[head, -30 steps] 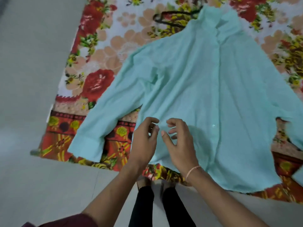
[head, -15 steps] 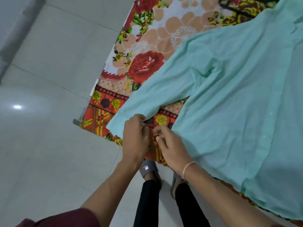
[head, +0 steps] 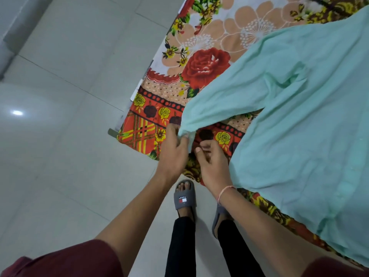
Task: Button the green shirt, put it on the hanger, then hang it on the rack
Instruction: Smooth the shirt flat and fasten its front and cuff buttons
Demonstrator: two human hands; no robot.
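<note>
Two bare hands meet at the cuff end of a sleeve in the head view, the only view given. Spread over a floral bedsheet (head: 199,62) printed with red roses, peach blossoms and an orange plaid border lies the pale mint-green cotton shirt (head: 311,136), front side up, filling the right half of the picture. Its long sleeve (head: 229,92) runs down and left from the shoulder, across the rose print, to the near edge of the sheet.

At that edge the left hand (head: 174,152) is pinched closed on the sleeve cuff (head: 186,132), thumb and fingers gathering the fabric so the cuff bunches and lifts off the sheet. Just beside it, the right hand (head: 211,160) hovers with its fingers curled inward and its thumb tip forward; whether it grips any cloth cannot be told. A thin pink thread bracelet (head: 224,191) circles the right wrist.

Below the hands, the person stands on a glossy pale grey tiled floor (head: 65,136) in black trousers and grey slide sandals (head: 184,198), one with a small red, white and blue logo. Maroon short sleeves (head: 65,260) show at the bottom corners.
</note>
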